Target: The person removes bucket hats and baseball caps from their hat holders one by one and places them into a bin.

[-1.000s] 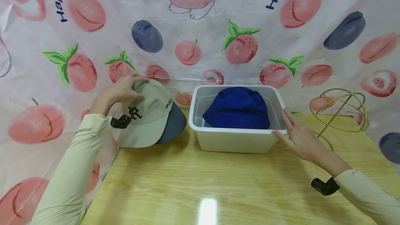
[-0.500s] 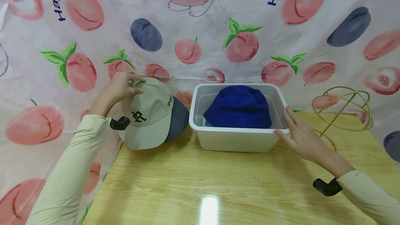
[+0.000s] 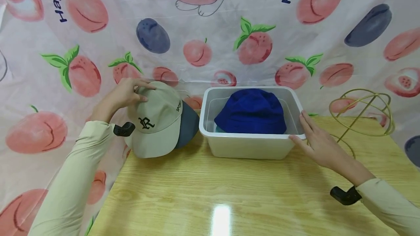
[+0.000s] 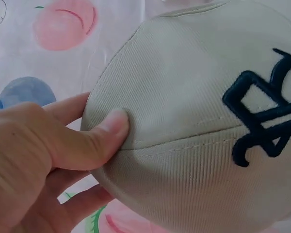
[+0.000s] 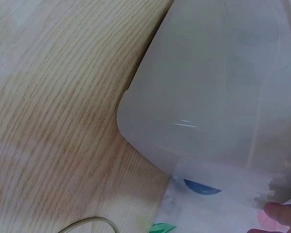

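Note:
My left hand (image 3: 126, 94) holds the crown of a beige baseball cap (image 3: 160, 110). In the left wrist view its thumb (image 4: 114, 127) presses the fabric of the cap, with fingers partly hidden behind. A dark letter logo (image 4: 266, 109) marks the cap's front. Behind it, mostly covered, shows a slate-blue cap (image 3: 187, 125). My right hand (image 3: 323, 145) rests with fairly straight fingers on the right rim of a white plastic bin (image 3: 249, 146), thumb at the front corner. A royal-blue bucket hat (image 3: 252, 112) sits inside that bin.
A gold wire hat stand (image 3: 361, 112) stands behind my right hand. The wooden table (image 3: 183, 192) reaches back to a fruit-printed cloth (image 3: 210, 28). Both wrists carry a small black camera mount (image 3: 346, 195). Beneath the bucket hat, a bit of teal shows.
With my left hand on it, the beige cap has shifted a little right and turned slightly, covering more of the slate-blue cap's brim. The right hand stays on the bin; the head view drifts slightly.

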The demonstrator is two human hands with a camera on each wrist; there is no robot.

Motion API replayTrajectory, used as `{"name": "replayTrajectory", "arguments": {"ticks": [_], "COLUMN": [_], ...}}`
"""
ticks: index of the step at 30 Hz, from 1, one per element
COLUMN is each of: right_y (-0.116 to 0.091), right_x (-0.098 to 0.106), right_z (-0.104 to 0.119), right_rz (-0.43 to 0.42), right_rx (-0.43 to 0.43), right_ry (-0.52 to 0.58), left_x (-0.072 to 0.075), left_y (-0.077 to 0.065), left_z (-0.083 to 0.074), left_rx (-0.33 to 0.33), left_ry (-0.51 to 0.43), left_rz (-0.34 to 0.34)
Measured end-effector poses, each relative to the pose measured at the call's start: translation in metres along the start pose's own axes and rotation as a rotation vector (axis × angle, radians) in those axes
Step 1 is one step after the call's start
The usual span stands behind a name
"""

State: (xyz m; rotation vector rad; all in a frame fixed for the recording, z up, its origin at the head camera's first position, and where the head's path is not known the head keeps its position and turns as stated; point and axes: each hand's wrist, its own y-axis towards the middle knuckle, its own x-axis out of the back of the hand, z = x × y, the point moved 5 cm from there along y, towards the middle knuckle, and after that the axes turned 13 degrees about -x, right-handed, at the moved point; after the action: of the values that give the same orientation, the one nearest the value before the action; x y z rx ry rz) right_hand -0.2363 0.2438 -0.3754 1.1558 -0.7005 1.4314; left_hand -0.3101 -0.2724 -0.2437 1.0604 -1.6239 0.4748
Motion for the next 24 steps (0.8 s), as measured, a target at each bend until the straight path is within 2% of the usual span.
{"name": "replayTrajectory", "arguments": {"ticks": [5,9,14,17,20,24], "right_y": [0.000,-0.001,-0.001,-0.001,-0.001,-0.001], "right_x": [0.000,0.001,0.001,0.001,0.001,0.003], "right_z": [0.000,0.000,0.000,0.001,0.001,0.001], "right_rz": [0.008,0.004,0.002,-0.004,-0.008,-0.005], "right_rx": [-0.004,-0.003,-0.002,0.001,0.002,0.000], "right_ry": [0.010,0.005,0.000,-0.001,-0.003,-0.003], "left_x": [0.004,0.006,0.009,0.010,0.010,0.008], "left_y": [0.004,0.007,0.012,0.015,0.013,0.004], "left_z": [0.003,0.003,-0.001,-0.004,-0.004,-0.003], "left_rx": [0.065,0.069,-0.020,-0.081,-0.081,-0.024], "left_ry": [0.009,0.025,0.081,0.115,0.090,0.007], "left_rz": [-0.074,-0.127,-0.237,-0.275,-0.239,-0.045]}}
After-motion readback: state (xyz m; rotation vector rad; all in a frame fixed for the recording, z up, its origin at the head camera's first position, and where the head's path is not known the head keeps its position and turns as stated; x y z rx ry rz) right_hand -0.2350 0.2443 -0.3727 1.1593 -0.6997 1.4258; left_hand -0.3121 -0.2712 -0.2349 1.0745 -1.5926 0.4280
